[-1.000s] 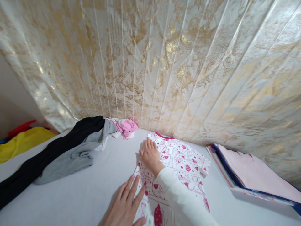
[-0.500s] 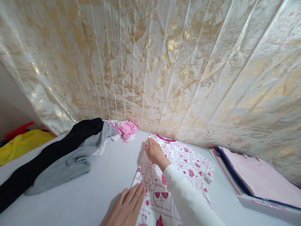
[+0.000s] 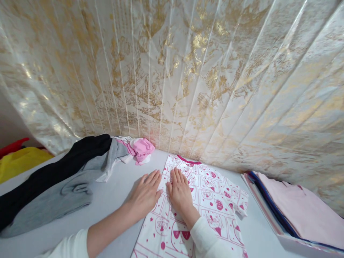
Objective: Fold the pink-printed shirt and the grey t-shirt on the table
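Note:
A white short-sleeved shirt [image 3: 215,204] with pink cartoon print and a dark pink collar lies spread on a pale surface, its collar toward the curtain. Its right sleeve sticks out to the side; no sleeve shows sticking out on the left. My left hand [image 3: 146,191] rests flat at the shirt's left edge, fingers stretched out and holding nothing. Beside it, my right hand [image 3: 179,190] lies open and flat on the upper left part of the shirt, below the collar. The shirt's lower end runs out of view.
A stack of folded clothes [image 3: 303,211], pink on top, sits at right. Leftward lie black trousers [image 3: 59,168], a grey garment [image 3: 67,197] and a crumpled pink garment [image 3: 142,148]. Yellow cloth [image 3: 24,161] is at far left. A gold-patterned curtain [image 3: 172,79] hangs behind.
My left hand has moved up along the shirt's left edge, next to my right hand. My right hand has slid down from the shoulder. The shirt's left edge looks straighter.

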A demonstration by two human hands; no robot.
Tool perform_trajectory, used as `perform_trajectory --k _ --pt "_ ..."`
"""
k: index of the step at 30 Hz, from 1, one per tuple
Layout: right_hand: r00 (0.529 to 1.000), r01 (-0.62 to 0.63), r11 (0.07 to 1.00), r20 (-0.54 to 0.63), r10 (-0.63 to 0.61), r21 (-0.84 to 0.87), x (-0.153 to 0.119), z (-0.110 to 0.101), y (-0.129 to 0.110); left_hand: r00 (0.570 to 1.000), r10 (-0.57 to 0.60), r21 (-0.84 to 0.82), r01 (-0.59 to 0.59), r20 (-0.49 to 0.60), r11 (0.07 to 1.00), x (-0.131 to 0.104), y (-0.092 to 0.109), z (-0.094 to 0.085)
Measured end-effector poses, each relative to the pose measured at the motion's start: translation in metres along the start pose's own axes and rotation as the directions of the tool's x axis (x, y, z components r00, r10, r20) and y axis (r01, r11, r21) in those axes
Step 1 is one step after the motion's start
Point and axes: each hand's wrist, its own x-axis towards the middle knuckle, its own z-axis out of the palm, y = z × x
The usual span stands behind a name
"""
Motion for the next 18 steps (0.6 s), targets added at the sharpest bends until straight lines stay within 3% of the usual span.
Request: perform_trajectory --k 4,8,11,15,18 --pt "1.000 -0.011 0.980 -0.016 0.014 0.198 0.003 0.002 0.005 0.998 0.062 -0.038 -0.062 -0.006 0.997 0.028 0.009 0.006" --pt "0.989 -0.085 0.831 -0.052 0.136 0.550 0.005 0.001 0.020 0.997 0.069 -0.050 -0.068 0.020 0.996 0.034 0.012 0.011" --pt "0.968 -0.166 0.810 -0.065 0.243 0.562 -0.006 -0.006 0.046 0.999 0.033 -0.050 -0.032 0.029 0.998 0.028 0.007 0.009" --pt "0.880 -0.359 0.806 -0.119 0.461 0.471 -0.048 -0.033 0.108 0.999 0.001 -0.062 0.002 0.038 0.998 0.021 0.008 0.002" --pt "0.761 -0.505 0.761 -0.206 0.615 0.408 -0.085 -0.063 0.160 0.999 0.035 -0.097 -0.031 0.039 0.995 0.018 0.022 -0.005"
